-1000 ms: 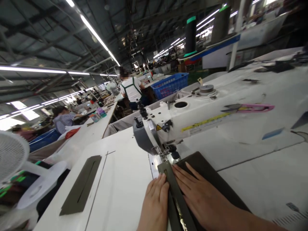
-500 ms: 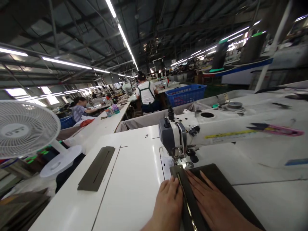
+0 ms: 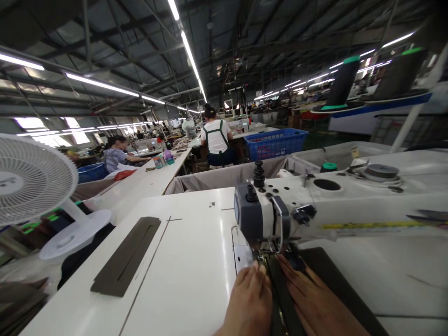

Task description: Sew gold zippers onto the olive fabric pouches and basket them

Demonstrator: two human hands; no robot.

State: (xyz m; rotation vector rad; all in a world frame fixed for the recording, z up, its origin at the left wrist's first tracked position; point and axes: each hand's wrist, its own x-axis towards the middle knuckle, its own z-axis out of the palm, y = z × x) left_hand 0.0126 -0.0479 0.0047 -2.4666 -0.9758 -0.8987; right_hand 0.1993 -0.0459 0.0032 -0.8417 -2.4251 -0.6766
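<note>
A dark strip with a gold zipper [image 3: 280, 298] runs under the needle area of the white sewing machine [image 3: 266, 219], on top of a larger dark panel [image 3: 332, 275]. On the strip's left edge my left hand [image 3: 250, 298] rests with its fingers bent and pressed together at the fabric. My right hand [image 3: 311, 294] lies flat along the right side of the zipper, fingers stretched toward the presser foot. Its fingertips are partly hidden near the machine head. A separate dark slotted piece [image 3: 128, 256] lies on the white table at the left.
A white fan [image 3: 35, 177] stands at the left. Behind the machine are a grey cloth bin [image 3: 224, 177] and a blue basket [image 3: 276, 142]. Thread cones [image 3: 341, 86] stand at the upper right. Two people [image 3: 215, 135] [image 3: 117, 156] sit at tables farther off.
The zipper strip and both hands have come closer to the machine head, and the strip's far end is now under it. The whole view has shifted, with the machine appearing larger.
</note>
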